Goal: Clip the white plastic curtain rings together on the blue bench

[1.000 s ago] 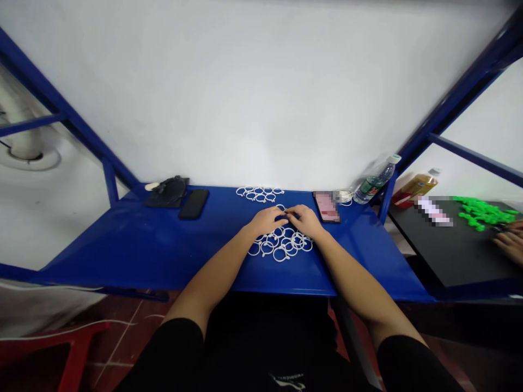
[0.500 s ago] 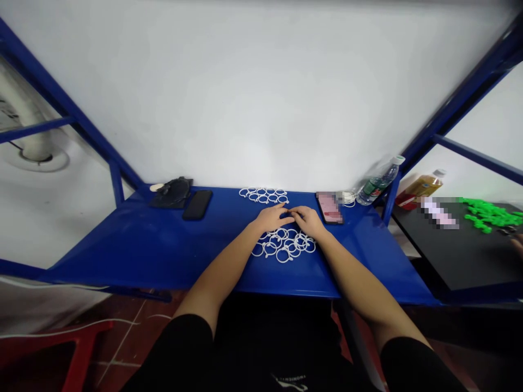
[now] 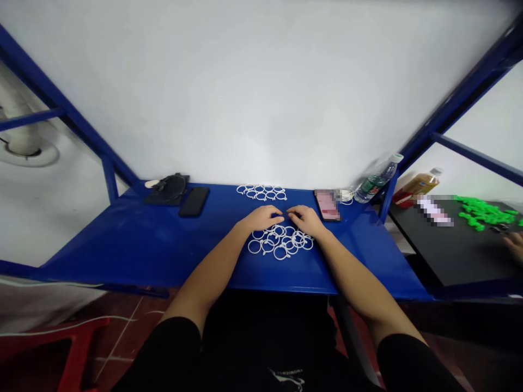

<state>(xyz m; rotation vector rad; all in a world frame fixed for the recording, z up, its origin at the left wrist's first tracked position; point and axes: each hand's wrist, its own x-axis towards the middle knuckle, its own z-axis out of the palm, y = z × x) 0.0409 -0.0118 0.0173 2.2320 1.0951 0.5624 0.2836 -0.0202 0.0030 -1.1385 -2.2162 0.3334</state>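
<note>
My left hand (image 3: 265, 218) rests just behind a loose pile of white plastic rings (image 3: 281, 258), its fingers stretched out and the thumb apart. Facing it across a small gap is my right hand (image 3: 305, 219), fingers curved and a little apart. I see nothing held in either hand. The pile's rings overlap one another, and each has a small knob or tab. Farther back, near the wall, more white rings (image 3: 265, 194) lie side by side in neat rows on the blue table (image 3: 163, 245).
On the left lie a black phone (image 3: 194, 202) and a crumpled black bag (image 3: 171, 189). To the right are a phone with a pink screen (image 3: 328, 206), a white cable (image 3: 347, 196) and a water bottle (image 3: 376, 179). Another person's hand (image 3: 514, 246) is near green pieces (image 3: 482, 212).
My hands were together at the fingertips and have drawn apart, the left moving a little to the left. The view has shifted slightly. The rings look unmoved.
</note>
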